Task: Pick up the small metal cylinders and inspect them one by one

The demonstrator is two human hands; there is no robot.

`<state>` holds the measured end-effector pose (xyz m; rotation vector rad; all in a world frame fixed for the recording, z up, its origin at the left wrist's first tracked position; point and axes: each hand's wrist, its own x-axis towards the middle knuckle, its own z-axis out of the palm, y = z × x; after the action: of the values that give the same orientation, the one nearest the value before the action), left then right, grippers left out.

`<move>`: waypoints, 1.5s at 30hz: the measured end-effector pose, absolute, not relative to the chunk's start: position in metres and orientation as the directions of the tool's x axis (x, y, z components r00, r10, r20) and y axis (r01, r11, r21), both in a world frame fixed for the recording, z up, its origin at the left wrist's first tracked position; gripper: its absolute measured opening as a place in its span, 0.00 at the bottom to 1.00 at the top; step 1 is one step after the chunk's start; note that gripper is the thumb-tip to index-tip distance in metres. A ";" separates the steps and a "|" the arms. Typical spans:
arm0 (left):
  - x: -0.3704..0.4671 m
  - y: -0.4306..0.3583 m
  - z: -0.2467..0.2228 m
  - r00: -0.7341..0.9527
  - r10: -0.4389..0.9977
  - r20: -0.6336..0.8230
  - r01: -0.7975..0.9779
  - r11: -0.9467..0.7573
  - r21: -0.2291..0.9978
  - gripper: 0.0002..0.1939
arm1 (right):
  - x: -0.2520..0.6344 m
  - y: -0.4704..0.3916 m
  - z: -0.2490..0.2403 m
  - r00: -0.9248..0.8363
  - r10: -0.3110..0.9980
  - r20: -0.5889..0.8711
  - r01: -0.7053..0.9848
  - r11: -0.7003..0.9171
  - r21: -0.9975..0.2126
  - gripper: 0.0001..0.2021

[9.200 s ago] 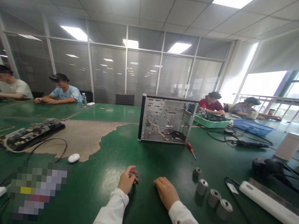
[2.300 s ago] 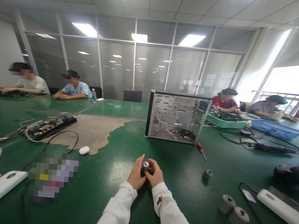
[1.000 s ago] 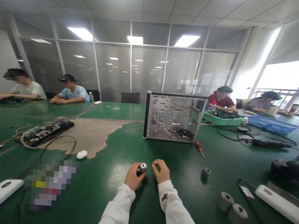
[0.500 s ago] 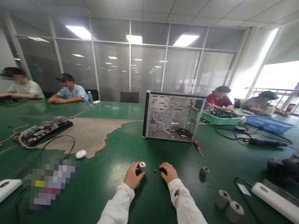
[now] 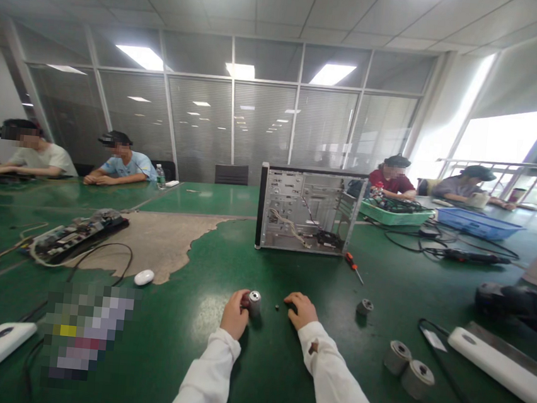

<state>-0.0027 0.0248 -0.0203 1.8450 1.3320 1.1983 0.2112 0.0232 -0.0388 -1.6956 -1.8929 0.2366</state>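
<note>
Left hand [image 5: 235,314] is curving around the left side of an upright metal cylinder [image 5: 253,304], thumb and fingers partly apart; contact is hard to make out, so cannot tell if it is gripping or just sitting beside. Cylinder is standing on the green surface [image 5: 214,373], and its far side is hidden. Right hand [image 5: 302,311] is lying palm down, fingers loosely bent and a bit spread, not visibly pinching anything; the underside is hidden. A tiny dark piece [image 5: 277,307] is lying between the hands, nearer the right one, too small to identify.

To the right, a short cylinder [image 5: 365,307] is sitting alone; closer in, two bigger ones, a rear cylinder [image 5: 397,358] and a front cylinder [image 5: 418,379], are standing side by side, front one partly covering the other. Open computer case [image 5: 309,213] is standing upright beyond the hands, with a screwdriver [image 5: 353,267] lying by its lower right corner. Green basket [image 5: 393,216] and blue basket [image 5: 479,225] are resting farther right; the green one's contents are looking jumbled. On the left, an item [image 5: 89,330] is showing only as pixel blocks, unreadable. White strip [image 5: 499,369] is running off the right edge. A person at far left is being cut off by the frame.
</note>
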 end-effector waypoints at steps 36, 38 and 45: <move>0.002 0.029 -0.018 0.326 0.914 0.240 0.296 -0.340 0.893 0.18 | 0.233 -0.047 -0.008 0.180 0.842 0.508 0.964 -0.048 -0.263 0.11; 0.002 0.029 -0.017 0.326 0.916 0.231 0.305 -0.334 0.892 0.18 | 0.250 -0.059 -0.007 0.289 0.767 0.573 0.957 -0.218 -0.192 0.11; 0.001 0.030 -0.017 0.328 0.910 0.253 0.306 -0.356 0.883 0.17 | 0.251 -0.085 -0.007 0.279 0.638 0.717 0.938 -0.340 -0.062 0.19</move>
<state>0.0015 0.0298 -0.0172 1.8408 1.0773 1.0161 0.2512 -0.0846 -0.0074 -2.0734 -1.4131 -0.8262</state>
